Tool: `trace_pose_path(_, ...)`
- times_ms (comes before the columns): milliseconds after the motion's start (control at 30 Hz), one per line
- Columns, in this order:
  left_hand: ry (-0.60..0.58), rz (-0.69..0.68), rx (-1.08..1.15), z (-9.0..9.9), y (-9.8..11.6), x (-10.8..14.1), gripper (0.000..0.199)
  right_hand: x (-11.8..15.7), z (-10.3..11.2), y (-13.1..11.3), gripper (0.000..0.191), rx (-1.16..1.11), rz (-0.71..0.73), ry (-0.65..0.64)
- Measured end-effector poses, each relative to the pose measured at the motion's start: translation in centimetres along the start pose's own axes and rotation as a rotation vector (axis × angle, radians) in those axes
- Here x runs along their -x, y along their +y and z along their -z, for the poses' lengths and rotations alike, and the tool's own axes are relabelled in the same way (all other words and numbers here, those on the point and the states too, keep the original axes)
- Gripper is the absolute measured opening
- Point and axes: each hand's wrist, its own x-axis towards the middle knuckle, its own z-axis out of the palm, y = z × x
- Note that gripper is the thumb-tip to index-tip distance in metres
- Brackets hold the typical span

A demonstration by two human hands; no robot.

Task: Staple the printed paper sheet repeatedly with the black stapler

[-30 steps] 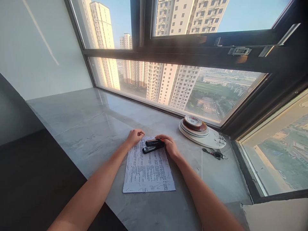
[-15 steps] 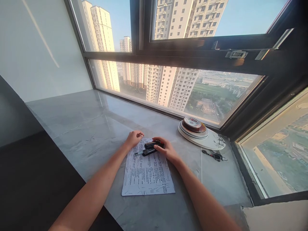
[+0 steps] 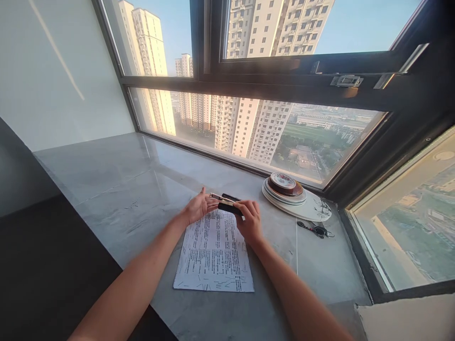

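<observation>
A black stapler [image 3: 229, 206] is gripped in my right hand [image 3: 250, 220], above the far end of the printed paper [image 3: 215, 251]. Its parts are spread apart, and a silvery strip shows between the black ones. My left hand [image 3: 199, 208] is open, palm turned up, fingers stretched toward the stapler's left end. Whether those fingertips touch the stapler I cannot tell. Many small dark slivers that look like staples lie on the paper, mostly along its edges.
On the right stands a stack of plates [image 3: 284, 187] on a large white oval platter [image 3: 318, 208]. Keys or a dark keychain [image 3: 317, 230] lie in front of it. The grey stone sill [image 3: 117, 189] runs along the window frame [image 3: 249, 90]; its near edge drops off at left.
My right hand has lifted the stapler off the paper and turned it. My left hand has unfolded from a loose curl, palm now up beside the stapler. The view shifted slightly.
</observation>
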Motion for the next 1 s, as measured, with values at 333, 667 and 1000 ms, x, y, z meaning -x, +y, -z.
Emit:
trace_pose_path(333,0.015,-0.014,0.02,0.5,0.0,0.1,0.017,0.0,-0.2,-0.4,0.024,0.03,0.04,-0.059)
trace_pose_path(667,0.15,-0.303,0.174,1.0,0.7,-0.6,0.031,-1.2,1.5,-0.3,0.029,-0.453,-0.327,-0.189)
trace_pose_path(1000,-0.074,-0.438,-0.246,-2.5,1.1,1.8,0.037,-1.8,1.1,-0.8,0.034,-0.472,-0.219,-0.369)
